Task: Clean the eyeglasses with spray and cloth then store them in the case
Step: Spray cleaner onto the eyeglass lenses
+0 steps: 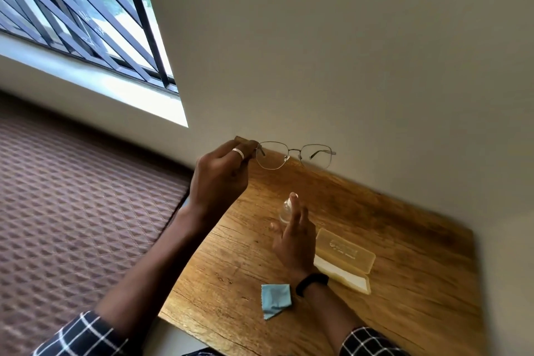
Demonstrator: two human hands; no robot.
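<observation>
My left hand pinches the left hinge of thin metal-framed eyeglasses and holds them up above the far end of the wooden table, lenses upright. My right hand grips a small clear spray bottle, index finger resting on its white top, nozzle toward the glasses a short way below them. A light blue cloth lies crumpled on the table near my right wrist. The open pale yellow case sits to the right of my right hand, lid tilted back.
The table stands against a plain beige wall. A barred window is at upper left, and a brown patterned surface lies left of the table. A black band is on my right wrist.
</observation>
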